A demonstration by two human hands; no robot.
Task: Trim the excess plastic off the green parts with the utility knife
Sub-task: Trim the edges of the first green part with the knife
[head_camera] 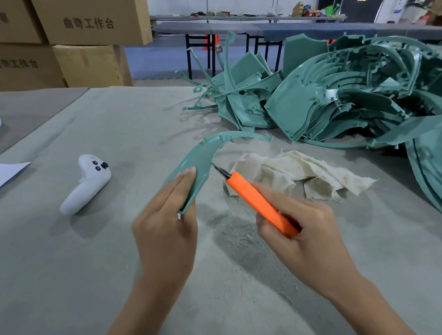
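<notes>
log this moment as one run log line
left hand: holds curved green part | right hand: grips orange utility knife | blade: at part's inner edge | green parts pile: far right

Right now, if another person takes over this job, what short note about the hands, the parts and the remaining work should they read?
Left hand holds a curved green part by its near end.
Right hand grips the orange knife, blade tip at the part's inner edge.
The pile of green parts lies to the right, behind a white rag.
Done: shavings on the table suggest some trimming.
Left: finish this part; which pile parts are trimmed cannot be told.
</notes>
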